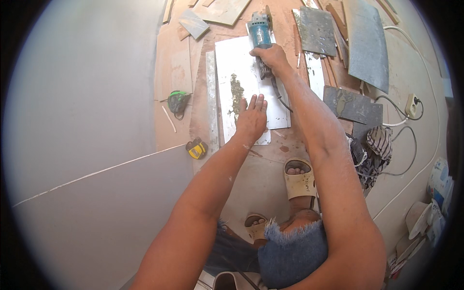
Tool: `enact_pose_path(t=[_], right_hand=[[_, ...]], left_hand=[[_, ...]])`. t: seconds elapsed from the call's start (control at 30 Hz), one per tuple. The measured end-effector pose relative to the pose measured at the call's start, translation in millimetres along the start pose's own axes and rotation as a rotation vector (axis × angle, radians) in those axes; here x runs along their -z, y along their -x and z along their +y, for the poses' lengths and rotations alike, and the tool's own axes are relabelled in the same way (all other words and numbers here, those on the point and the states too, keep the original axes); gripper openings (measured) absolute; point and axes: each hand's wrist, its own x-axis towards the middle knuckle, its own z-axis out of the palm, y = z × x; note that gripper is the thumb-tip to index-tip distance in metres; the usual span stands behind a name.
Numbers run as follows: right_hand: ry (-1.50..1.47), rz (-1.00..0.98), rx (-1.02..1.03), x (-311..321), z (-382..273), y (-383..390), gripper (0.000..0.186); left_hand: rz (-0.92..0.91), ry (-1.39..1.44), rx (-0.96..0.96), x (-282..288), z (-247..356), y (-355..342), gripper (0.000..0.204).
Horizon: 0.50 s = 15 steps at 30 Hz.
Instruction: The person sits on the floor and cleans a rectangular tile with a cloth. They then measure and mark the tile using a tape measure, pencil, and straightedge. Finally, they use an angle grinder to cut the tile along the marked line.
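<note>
Clearly, the right hand [271, 55] is wrapped around the body of a teal angle grinder [261, 35], its fingers mostly hidden behind the tool. The grinder sits at the far end of a white panel [227, 58], its disc [269, 19] pointing away from the person and a dark cord [282, 100] trailing back from its rear. The left hand [252, 120] is open and grasps nothing; it lies palm down on the nearer part of the panel, fingers extended and a little apart, the thumb just beside a rough greenish-brown patch [236, 92].

Left of the panel runs a narrow grey strip [211, 96], with a yellow and black tape measure [196, 149] near its lower end. Farther left lies a black and green object [179, 102] whose kind I cannot tell. Grey slabs [316, 31] lie to the right, and beyond them is a white power socket [411, 105] with a black plug in it. Striped cloth [379, 142] is bunched beside the right forearm. Pale sandals [305, 186] show on the person's feet below.
</note>
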Motion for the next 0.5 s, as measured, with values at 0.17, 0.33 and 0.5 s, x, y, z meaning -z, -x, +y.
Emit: enact_pose_path(t=[0.17, 0.33, 0.5], right_hand=[[0.017, -0.016, -0.002, 0.8, -6.2, -1.4, 0.039], [0.002, -0.022, -0.016, 1.5, -3.8, -4.2, 0.037], [0.000, 0.009, -0.030, -3.3, 2.5, -1.8, 0.034]], left_hand=[[-0.046, 0.001, 0.011, 5.5, 1.0, 1.1, 0.084], [0.021, 0.001, -0.009, -3.8, -0.1, -0.1, 0.087], [-0.004, -0.006, -0.006, 0.7, -0.4, 0.8, 0.088]])
